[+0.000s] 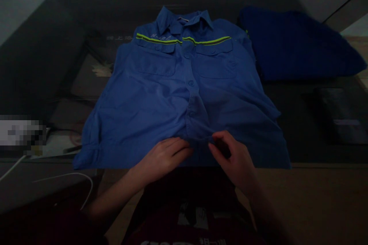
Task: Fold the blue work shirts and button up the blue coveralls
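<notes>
A dark table (316, 122) is seen across the frame, and a blue shirt (161, 99) is spread flat over its centre, collar toward the top. At upper right a dark blue bundle (293, 46) is laid just beside it. At lower centre the hem is pinched by the left hand (162, 157), fingers together, and by the right hand (234, 159), fingers curled. A white cable (86, 183) is trailed at lower left.

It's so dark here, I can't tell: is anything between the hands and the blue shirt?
Nothing visible. Both the left hand and the right hand touch the shirt at its lower front edge.
</notes>
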### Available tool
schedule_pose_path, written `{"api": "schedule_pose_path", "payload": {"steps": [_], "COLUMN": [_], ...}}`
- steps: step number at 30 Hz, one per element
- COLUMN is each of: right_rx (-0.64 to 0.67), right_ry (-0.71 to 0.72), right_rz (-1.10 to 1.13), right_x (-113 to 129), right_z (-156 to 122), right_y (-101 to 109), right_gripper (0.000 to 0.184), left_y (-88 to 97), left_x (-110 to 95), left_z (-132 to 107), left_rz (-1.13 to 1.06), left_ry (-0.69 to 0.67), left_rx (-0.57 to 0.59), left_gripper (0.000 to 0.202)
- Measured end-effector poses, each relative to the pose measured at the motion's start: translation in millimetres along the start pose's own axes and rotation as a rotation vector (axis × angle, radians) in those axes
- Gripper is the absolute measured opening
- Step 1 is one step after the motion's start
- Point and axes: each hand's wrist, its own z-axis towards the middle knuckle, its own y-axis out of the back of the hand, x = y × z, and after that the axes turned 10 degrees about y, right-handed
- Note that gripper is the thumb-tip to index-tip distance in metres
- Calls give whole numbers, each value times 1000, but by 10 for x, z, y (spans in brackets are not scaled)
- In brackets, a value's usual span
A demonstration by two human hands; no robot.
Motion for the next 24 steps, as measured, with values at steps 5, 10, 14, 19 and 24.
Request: {"api": "schedule_pose_path", "payload": {"steps": [5,10,14,19,24], "right_rx": [95,108,-13,-137,-142], "right_ry": [83,110,100,98,115], "right_rz": [-1,27,41,36,42], "right_x": [15,17,62,152,182], "right_z": [2,12,26,38,40], "right_y": [-25,-40,-44,-32,-16], "right_gripper": [10,10,6,6,7], "left_y": [-7,4,68,143,141], "left_x": [-32,-50,-85,-208,-302], "left_z": [-38,-18,-5,36,111], "left_rz": [-14,-58,-90,-172,-210], "left_ry": [57,113,126,201,307], "left_rx": [-16,-35,-74,-176,-228], "left_gripper": [16,15,17,15,14]}}
